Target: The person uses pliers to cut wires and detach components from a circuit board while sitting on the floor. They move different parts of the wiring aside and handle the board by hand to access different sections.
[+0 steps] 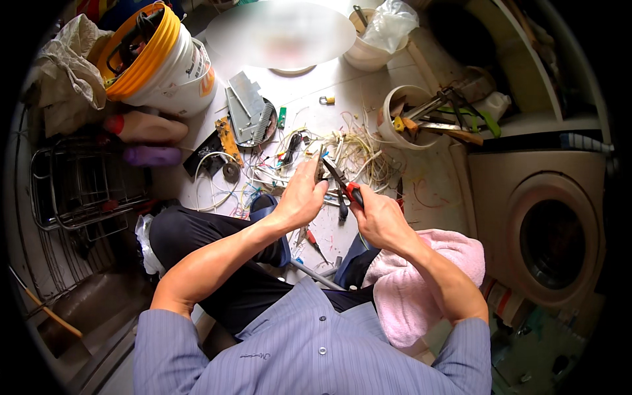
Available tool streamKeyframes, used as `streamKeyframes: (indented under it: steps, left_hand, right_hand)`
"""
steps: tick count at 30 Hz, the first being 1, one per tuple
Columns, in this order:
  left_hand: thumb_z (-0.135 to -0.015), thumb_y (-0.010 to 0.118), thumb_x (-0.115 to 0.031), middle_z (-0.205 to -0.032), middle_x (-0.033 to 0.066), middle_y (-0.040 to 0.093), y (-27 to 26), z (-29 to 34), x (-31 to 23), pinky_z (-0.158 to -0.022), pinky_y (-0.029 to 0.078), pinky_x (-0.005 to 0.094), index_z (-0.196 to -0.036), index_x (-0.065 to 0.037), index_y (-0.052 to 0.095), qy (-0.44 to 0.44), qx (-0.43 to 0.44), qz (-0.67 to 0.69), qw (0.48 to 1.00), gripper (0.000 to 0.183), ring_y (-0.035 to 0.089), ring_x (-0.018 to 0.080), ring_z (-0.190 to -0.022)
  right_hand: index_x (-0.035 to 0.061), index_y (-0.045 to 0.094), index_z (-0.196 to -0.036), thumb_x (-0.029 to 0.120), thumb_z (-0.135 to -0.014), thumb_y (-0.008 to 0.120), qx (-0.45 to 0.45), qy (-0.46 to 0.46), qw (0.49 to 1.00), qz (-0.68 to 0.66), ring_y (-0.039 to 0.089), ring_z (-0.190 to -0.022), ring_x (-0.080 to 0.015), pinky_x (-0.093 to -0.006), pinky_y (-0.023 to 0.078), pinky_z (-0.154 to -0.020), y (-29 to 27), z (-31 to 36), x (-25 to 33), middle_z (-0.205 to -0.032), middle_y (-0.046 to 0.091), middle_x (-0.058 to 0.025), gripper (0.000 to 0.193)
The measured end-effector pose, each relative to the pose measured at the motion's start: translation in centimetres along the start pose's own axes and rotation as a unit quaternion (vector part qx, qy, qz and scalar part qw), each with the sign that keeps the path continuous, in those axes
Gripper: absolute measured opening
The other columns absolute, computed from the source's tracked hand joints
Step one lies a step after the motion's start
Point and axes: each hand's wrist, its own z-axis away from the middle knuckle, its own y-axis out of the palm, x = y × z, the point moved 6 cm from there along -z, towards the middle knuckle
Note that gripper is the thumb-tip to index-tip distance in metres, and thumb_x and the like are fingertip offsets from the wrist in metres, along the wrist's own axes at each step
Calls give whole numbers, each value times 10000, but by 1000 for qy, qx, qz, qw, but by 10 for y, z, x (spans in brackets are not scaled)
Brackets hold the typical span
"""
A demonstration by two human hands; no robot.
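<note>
My right hand (382, 218) is wrapped round the red and black handles of a pair of pliers (338, 174), whose dark jaws point up and left toward my left hand. Its fingers closed, my left hand (301, 197) pinches a thin dark piece (320, 163) beside the plier jaws; what kind of piece it is, I cannot make out. Whether the jaws touch it, I cannot tell. Just beyond both hands lies a tangled heap of pale wires (372, 158). A second tool with red handles (315, 242) rests on the floor between my feet.
Metal plates (245, 99), a green circuit board (282, 117) and a padlock (327, 101) lie beyond the wires. A yellow-and-white bucket (187, 76) stands far left, a tool bucket (388, 125) right. A washing machine (490, 191) is at the right; a pink towel (421, 280) covers my right thigh.
</note>
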Motion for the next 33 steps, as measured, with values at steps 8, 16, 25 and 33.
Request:
streamKeyframes:
  steps: [8, 16, 25, 33]
  left_hand:
    - [-947, 616, -113, -1059, 80, 713, -1, 2, -19, -809, 566, 334, -1227, -22, 588, -130, 100, 453, 876, 296, 681, 157, -903]
    - [-957, 624, -153, -1145, 145, 705, -8, 4, -38, -767, 615, 358, -1299, 0, 577, -155, 129, 527, 826, 378, 718, 211, -916]
    - [-986, 585, -197, -1066, 142, 729, -8, 6, -41, -776, 612, 355, -1235, 21, 618, -169, 159, 548, 804, 333, 724, 207, -883]
    - [-964, 661, -185, -997, 90, 726, -10, 8, -34, -782, 600, 345, -1138, -20, 653, -172, 125, 574, 791, 240, 714, 168, -874]
  right_hand:
    - [5, 559, -1142, 127, -946, 598, -7, 24, 992, -121, 657, -769, -428, -483, 493, -691, -6, -1, -9, -815, 659, -246, 234]
    - [14, 595, -1197, 91, -940, 613, -43, 18, 979, -196, 643, -700, -285, -396, 510, -699, -18, -3, -13, -790, 661, -164, 269]
    - [-14, 593, -1132, 80, -937, 630, -83, -12, 976, -200, 619, -632, -242, -361, 503, -626, -25, 1, -18, -751, 649, -144, 219]
    - [13, 594, -1073, 28, -875, 668, -115, -98, 986, -65, 642, -722, -403, -410, 511, -656, -30, 6, -9, -825, 646, -209, 211]
